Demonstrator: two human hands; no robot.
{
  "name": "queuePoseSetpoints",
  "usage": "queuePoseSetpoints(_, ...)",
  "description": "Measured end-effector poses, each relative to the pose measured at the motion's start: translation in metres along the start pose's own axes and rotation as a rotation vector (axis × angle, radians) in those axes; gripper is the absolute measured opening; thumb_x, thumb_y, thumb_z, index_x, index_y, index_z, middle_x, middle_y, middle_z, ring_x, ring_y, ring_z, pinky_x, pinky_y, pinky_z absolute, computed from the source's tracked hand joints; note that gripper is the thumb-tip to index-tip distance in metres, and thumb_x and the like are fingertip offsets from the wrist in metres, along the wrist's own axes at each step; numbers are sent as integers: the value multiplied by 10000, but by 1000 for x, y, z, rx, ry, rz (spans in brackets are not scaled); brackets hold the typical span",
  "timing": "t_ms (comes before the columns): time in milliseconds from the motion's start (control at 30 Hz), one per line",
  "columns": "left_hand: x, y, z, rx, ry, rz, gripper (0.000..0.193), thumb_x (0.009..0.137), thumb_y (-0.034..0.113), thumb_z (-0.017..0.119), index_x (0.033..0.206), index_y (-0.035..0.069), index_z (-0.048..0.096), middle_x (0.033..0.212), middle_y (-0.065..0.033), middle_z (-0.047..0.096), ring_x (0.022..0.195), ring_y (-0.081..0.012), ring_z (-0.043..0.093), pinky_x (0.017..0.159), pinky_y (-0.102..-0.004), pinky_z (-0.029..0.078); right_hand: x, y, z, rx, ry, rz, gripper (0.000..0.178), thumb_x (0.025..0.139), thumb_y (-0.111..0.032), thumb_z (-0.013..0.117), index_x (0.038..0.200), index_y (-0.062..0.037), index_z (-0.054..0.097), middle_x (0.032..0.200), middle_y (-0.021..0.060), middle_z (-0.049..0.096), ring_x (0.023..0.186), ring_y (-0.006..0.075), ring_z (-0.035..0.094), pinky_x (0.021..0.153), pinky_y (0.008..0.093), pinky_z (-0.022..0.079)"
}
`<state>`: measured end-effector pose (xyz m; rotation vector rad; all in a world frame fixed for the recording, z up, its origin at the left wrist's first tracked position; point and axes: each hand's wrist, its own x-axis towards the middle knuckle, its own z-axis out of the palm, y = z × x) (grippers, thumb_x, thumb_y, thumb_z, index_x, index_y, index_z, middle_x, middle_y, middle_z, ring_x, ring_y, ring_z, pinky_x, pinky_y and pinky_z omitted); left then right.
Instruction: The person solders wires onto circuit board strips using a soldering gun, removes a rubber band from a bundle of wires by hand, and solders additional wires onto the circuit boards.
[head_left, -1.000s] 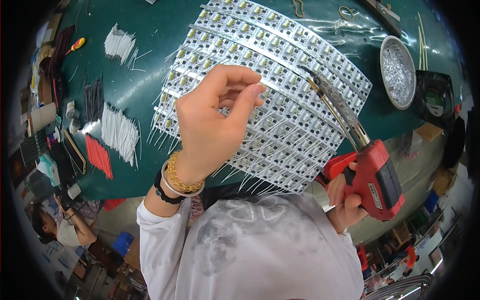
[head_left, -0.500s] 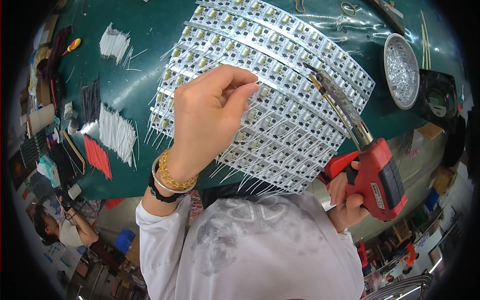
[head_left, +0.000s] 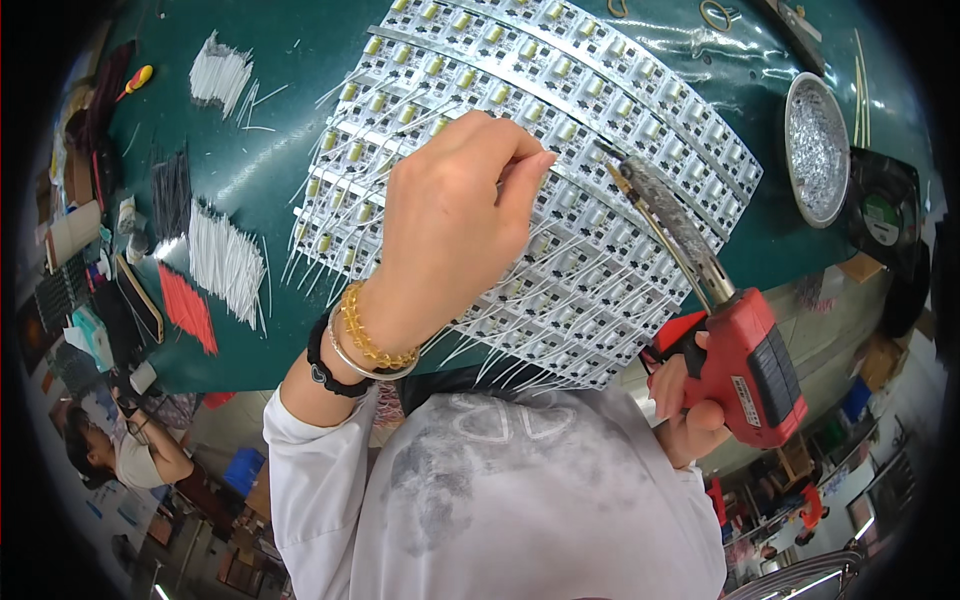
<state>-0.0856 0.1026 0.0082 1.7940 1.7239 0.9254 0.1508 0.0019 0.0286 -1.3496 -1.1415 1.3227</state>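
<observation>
A wide panel of joined white circuit boards (head_left: 690, 125) with small yellow parts lies on the bench, thin white wires (head_left: 510, 360) sticking out along its near and left parts. Over its middle is my left hand (head_left: 460, 210), thumb and forefinger pinched together above a row of boards; whatever they hold is too small to make out. My right hand (head_left: 690, 405) grips a red soldering gun (head_left: 750, 370) by its handle, at the panel's right near corner. The gun's tip reaches over the boards, a short way right of my left fingertips; whether it touches a board I cannot tell.
Bundles of white wires (head_left: 225, 265), black wires (head_left: 172, 200) and red wires (head_left: 187, 308) lie on the green bench (head_left: 290, 130) to the left. At the right stand a metal bowl (head_left: 818, 150) and a black fan (head_left: 885, 215). Another person (head_left: 140, 450) sits at far left.
My left hand has moved right across the panel, its fingers still pinched. The soldering gun's tip has shifted slightly left and nearer to me, so the gap between them has narrowed.
</observation>
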Motion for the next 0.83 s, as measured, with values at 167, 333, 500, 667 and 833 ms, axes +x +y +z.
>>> queuePoseSetpoints(167, 0, -1, 4, 80, 34, 63, 85, 772, 69, 663, 717, 54, 599, 676, -57, 558, 551, -239, 565, 482, -323, 431, -1, -3, 0, -8, -85, 124, 793, 778, -615, 586, 1121, 88, 458, 500, 0, 451, 388, 105, 419, 416, 257, 327)
queuePoseSetpoints(333, 0, -2, 5, 98, 36, 47, 91, 763, 82, 663, 709, 58, 594, 673, -52, 553, 539, -234, 558, 472, -323, 426, -4, 2, -1, -20, -45, 142, 761, 776, -597, 607, 1098, 78, 466, 507, 3, 460, 403, 108, 426, 437, 259, 352)
queuePoseSetpoints(500, 0, -3, 8, 96, 52, 42, 95, 747, 82, 663, 696, 59, 586, 665, -53, 544, 530, -233, 553, 468, -325, 424, -15, 28, -24, -171, 8, 33, 715, 776, -548, 646, 1071, 80, 474, 522, 7, 466, 424, 106, 439, 446, 253, 363)
queuePoseSetpoints(667, -1, -2, 9, 88, 72, 40, 99, 743, 74, 656, 685, 59, 578, 663, -56, 537, 515, -237, 543, 457, -325, 416, -10, 30, -38, -276, -326, -167, 522, 835, -284, 688, 1199, 33, 488, 794, 51, 540, 587, 164, 495, 525, 289, 364)
queuePoseSetpoints(833, -2, -2, 13, 92, 98, 64, 108, 741, 84, 662, 680, 62, 575, 657, -59, 535, 513, -238, 549, 456, -324, 419, -6, 1, -8, -39, -78, 61, 817, 778, -541, 646, 1243, 87, 412, 518, 13, 479, 405, 119, 457, 432, 266, 374)
